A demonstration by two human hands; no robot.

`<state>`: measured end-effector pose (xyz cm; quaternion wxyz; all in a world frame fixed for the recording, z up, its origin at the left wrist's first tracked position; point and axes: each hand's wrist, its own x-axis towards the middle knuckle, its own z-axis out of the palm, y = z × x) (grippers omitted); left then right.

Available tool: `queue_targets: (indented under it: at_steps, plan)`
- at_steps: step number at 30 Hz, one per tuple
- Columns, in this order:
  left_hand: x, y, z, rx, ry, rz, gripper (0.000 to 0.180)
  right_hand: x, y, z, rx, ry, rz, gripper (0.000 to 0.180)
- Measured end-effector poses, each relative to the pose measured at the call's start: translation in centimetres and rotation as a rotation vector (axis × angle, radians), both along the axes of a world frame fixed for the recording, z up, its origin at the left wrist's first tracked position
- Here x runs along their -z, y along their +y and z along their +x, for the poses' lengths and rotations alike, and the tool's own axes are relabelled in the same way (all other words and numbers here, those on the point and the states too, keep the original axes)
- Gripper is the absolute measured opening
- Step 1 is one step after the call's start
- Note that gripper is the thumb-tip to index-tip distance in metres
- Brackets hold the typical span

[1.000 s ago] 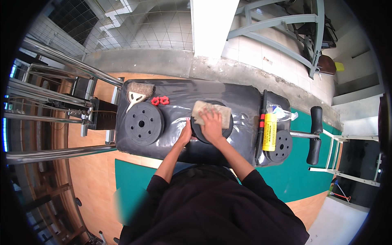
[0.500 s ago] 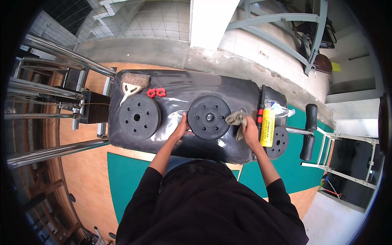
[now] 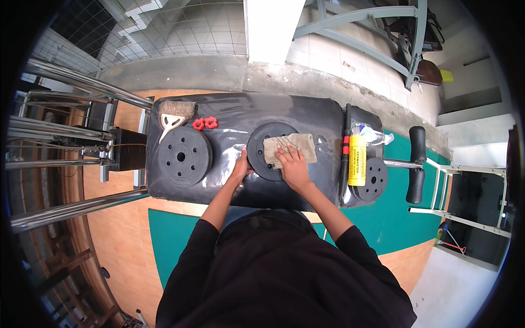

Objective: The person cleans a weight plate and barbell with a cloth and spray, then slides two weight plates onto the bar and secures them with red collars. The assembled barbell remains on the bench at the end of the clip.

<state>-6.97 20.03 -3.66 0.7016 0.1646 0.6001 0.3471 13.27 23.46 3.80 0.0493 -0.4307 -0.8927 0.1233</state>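
Observation:
A round black weight plate (image 3: 256, 143) lies flat on the black padded bench in front of me. My left hand (image 3: 241, 166) grips its left edge, thumb up along the rim; the other fingers are partly hidden. Spread over the plate's right half is a grey-beige cloth (image 3: 304, 146), which hides the centre hole. My right hand (image 3: 294, 168) lies on this cloth with its fingers outstretched, pressing it against the plate. Left of my hands sits a second black weight plate (image 3: 191, 169), and two red star-shaped collar nuts (image 3: 205, 123) rest just beyond it.
A brush with a cream handle (image 3: 171, 122) stands at the bench's far left. To the right are a black bar (image 3: 344, 164) with red bands, a yellow tube-shaped container (image 3: 357, 161), a clear plastic bottle (image 3: 373, 135) and another weight plate (image 3: 373, 179). Chrome machine rails (image 3: 76, 210) reach in from the left.
My right hand has moved left from beside the container onto the plate. The cloth, bunched in it before, now lies flattened under its fingers. My left hand stays at the plate's edge.

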Motion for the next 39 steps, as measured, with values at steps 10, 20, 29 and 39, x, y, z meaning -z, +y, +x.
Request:
queue_targets:
  at_steps: [10, 20, 29, 39]
  plan:
    - [-0.9, 0.9, -0.2, 0.093, -0.039, -0.039, 0.077, -3.6, -0.1, 3.6, 0.348, 0.135, -0.569, 0.034]
    - [0.2, 0.7, 0.0, 0.053, 0.012, 0.005, 0.079, -4.0, 4.1, 1.1, -0.083, -0.121, -0.04, 0.04]
    - [-0.4, 0.5, 0.1, 0.059, 0.035, -0.014, 0.08, -3.1, 3.1, -1.3, -0.175, -0.368, -0.113, 0.048]
    - [-1.0, 1.1, 0.2, 0.08, -0.002, -0.023, 0.081, 0.2, 8.4, 0.0, 0.065, 0.099, -0.63, 0.038]
